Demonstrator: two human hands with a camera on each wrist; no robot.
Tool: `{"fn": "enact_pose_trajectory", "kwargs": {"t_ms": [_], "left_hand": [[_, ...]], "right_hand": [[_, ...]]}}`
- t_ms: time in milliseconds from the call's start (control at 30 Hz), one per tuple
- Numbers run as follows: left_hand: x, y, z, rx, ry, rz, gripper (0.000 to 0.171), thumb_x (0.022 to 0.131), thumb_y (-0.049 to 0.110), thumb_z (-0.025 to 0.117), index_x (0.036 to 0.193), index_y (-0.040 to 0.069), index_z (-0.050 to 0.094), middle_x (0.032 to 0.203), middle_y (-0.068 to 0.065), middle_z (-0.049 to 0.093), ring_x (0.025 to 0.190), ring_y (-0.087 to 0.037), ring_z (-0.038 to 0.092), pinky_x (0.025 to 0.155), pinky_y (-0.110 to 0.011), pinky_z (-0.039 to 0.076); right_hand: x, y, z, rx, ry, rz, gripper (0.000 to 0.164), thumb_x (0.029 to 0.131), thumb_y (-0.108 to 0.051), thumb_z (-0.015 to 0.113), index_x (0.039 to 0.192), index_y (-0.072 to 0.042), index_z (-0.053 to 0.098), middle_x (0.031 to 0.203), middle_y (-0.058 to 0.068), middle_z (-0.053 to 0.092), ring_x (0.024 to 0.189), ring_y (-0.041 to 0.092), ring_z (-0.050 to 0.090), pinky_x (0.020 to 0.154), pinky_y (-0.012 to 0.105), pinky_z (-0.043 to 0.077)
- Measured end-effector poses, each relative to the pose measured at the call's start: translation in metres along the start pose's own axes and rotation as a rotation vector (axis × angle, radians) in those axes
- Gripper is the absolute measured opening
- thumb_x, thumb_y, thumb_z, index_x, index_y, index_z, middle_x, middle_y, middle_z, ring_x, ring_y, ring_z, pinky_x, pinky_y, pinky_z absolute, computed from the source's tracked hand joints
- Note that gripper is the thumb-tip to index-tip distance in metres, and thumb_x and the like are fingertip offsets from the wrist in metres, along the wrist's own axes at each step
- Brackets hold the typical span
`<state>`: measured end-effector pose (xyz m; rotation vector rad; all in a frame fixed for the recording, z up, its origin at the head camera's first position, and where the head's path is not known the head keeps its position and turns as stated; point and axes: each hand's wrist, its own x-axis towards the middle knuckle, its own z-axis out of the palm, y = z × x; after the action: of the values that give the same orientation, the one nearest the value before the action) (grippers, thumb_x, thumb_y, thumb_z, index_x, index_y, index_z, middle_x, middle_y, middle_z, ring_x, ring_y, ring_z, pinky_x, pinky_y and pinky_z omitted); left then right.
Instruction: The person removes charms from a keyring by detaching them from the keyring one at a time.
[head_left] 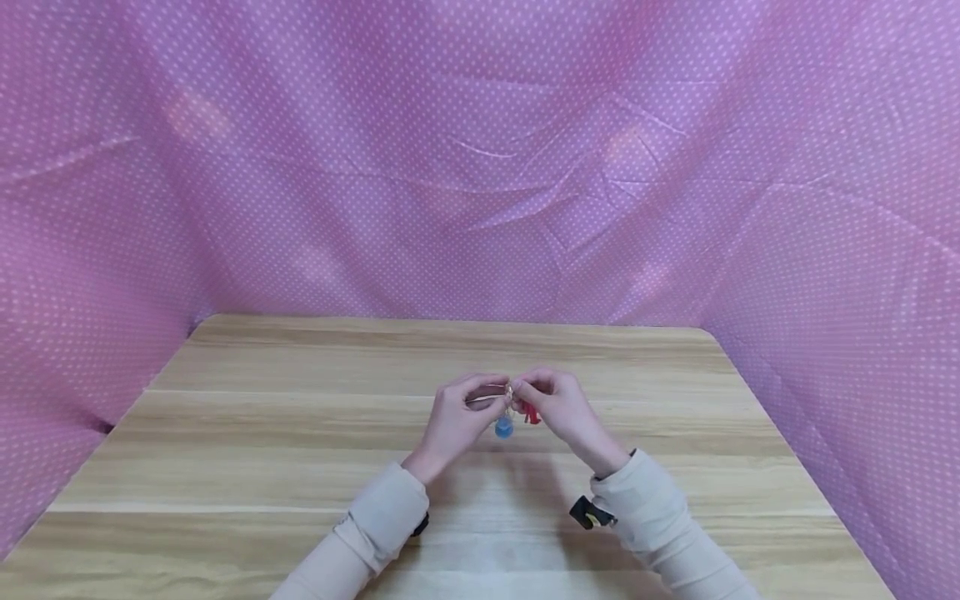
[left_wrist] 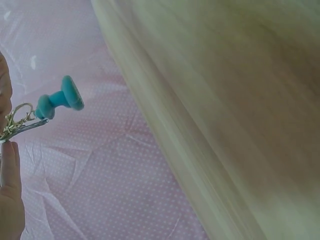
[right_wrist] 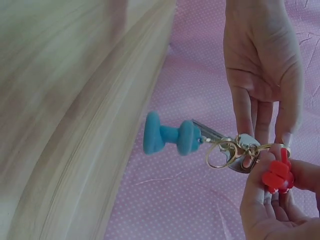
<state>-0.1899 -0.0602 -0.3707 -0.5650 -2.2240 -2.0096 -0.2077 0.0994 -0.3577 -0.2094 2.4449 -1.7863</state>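
Note:
A keychain hangs between both hands above the table, with a blue spool-shaped charm point(right_wrist: 170, 135), a thin gold ring point(right_wrist: 216, 159), a silver key point(right_wrist: 211, 131) and a red charm point(right_wrist: 279, 176). My left hand point(head_left: 463, 417) pinches the keychain near the key's head and clasp. On the other side, my right hand point(head_left: 558, 404) pinches its ringed end, the red charm beside its fingers. The blue charm point(left_wrist: 59, 99) sticks out free of both hands. Fingers hide part of the clasp, so its exact joint cannot be seen.
Beneath the hands lies a light wood-grain table point(head_left: 262, 450). Pink dotted cloth point(head_left: 420, 167) hangs behind it and along both sides. A black wrist mount point(head_left: 591, 512) shows at the right sleeve's cuff.

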Motion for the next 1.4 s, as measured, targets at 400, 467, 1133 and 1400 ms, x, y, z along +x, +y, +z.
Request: {"fn": "enact_pose_trajectory", "kwargs": {"t_ms": [400,467,1133,1400], "left_hand": [[-0.004,0.001,0.010,0.018,0.002,0.115,0.028,0.079,-0.011,0.059,0.107,-0.011,0.060,0.110,-0.023,0.060,0.101,-0.033,0.062,0.083,-0.031,0.054],[-0.004,0.001,0.011,0.008,0.002,0.110,0.028,0.079,-0.012,0.059,0.107,-0.011,0.060,0.111,-0.023,0.060,0.102,-0.032,0.062,0.083,-0.030,0.054],[-0.008,0.012,0.014,-0.060,0.034,-0.069,0.028,0.076,-0.004,0.067,0.104,-0.005,0.063,0.103,-0.020,0.065,0.091,-0.027,0.067,0.076,-0.026,0.056],[-0.006,0.002,0.012,-0.120,0.041,-0.132,0.029,0.076,-0.005,0.065,0.105,-0.006,0.063,0.102,-0.022,0.065,0.088,-0.031,0.067,0.076,-0.028,0.057]], "right_hand": [[-0.007,0.003,-0.004,0.057,-0.040,0.006,0.022,0.092,-0.015,0.055,0.097,0.004,0.063,0.073,0.001,0.065,0.067,0.010,0.060,0.059,0.022,0.050],[-0.008,0.003,-0.005,0.066,-0.044,0.008,0.022,0.092,-0.015,0.055,0.097,0.004,0.063,0.074,0.001,0.066,0.069,0.010,0.061,0.060,0.022,0.051],[-0.013,0.007,-0.005,0.103,-0.086,0.018,0.020,0.092,-0.013,0.054,0.098,0.005,0.062,0.077,-0.001,0.064,0.073,0.011,0.059,0.072,0.025,0.050],[-0.015,0.007,-0.002,0.089,-0.088,-0.002,0.019,0.092,-0.012,0.054,0.098,0.004,0.062,0.078,-0.001,0.064,0.074,0.011,0.060,0.072,0.024,0.050]]}}
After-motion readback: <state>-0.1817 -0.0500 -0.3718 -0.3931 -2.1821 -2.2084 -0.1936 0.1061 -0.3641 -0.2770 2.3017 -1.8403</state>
